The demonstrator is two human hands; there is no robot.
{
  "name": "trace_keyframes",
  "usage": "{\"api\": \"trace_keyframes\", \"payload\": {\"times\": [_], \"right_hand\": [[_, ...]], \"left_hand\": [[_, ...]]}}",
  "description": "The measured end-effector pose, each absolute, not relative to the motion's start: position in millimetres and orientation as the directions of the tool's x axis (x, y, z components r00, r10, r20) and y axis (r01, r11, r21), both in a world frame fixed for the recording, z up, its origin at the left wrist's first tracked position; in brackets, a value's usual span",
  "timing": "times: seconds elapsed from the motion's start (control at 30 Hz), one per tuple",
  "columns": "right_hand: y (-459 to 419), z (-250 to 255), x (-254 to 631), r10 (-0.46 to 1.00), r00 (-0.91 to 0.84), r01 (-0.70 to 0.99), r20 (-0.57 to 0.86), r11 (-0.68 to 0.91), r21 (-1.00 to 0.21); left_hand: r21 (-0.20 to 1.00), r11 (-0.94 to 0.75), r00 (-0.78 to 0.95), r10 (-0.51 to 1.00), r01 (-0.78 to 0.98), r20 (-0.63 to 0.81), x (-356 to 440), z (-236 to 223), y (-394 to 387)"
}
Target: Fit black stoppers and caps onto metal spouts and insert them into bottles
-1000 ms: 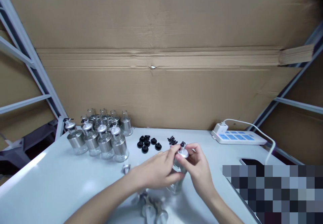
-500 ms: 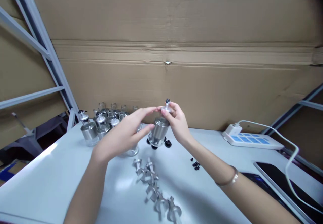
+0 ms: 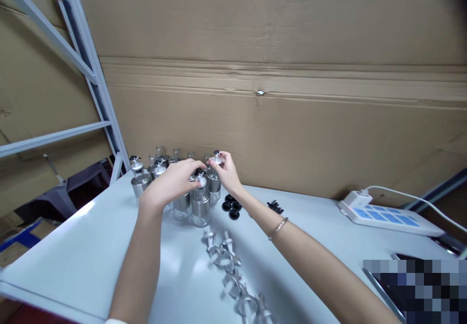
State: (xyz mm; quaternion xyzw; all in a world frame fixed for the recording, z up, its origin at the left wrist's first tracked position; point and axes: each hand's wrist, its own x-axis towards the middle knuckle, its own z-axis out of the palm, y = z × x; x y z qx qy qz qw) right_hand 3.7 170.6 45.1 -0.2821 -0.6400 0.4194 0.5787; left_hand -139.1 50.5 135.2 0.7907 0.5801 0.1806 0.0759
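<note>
My right hand (image 3: 226, 172) pinches the silver cap of a small glass bottle with a metal sleeve (image 3: 213, 182), which stands among a cluster of like bottles (image 3: 153, 175) at the back left of the white table (image 3: 80, 261). My left hand (image 3: 171, 182) rests with curled fingers over the tops of the neighbouring bottles (image 3: 200, 202); whether it grips one is hidden. Black rubber stoppers (image 3: 231, 206) lie just right of the bottles. A row of loose silver caps (image 3: 228, 263) runs along the table toward me.
A large cardboard sheet (image 3: 277, 71) walls the table's far side. A grey metal rack frame (image 3: 83, 66) rises at left. A white and blue power strip (image 3: 386, 213) with a cable lies at right, a dark phone at the near right edge. Small black parts (image 3: 274, 206) lie by the stoppers.
My right hand carried the bottle from the table's middle up and over to the left, then lowered it among the cluster. My left hand followed onto the bottle tops. The view swung left.
</note>
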Motion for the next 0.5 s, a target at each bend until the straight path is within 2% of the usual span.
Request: {"api": "trace_keyframes", "payload": {"times": [0.23,0.5], "right_hand": [[175.9,25.8,-4.2,0.840,-0.233,-0.099,0.490,0.481,-0.871],[172.6,22.6,-12.2,0.811,-0.281,-0.046,0.513,0.523,-0.851]], "left_hand": [[0.253,-0.266,0.223,0.957,0.930,0.186,-132.2,132.6,56.1],[0.208,-0.310,0.264,0.939,0.928,0.220,-134.2,126.4,66.2]]}}
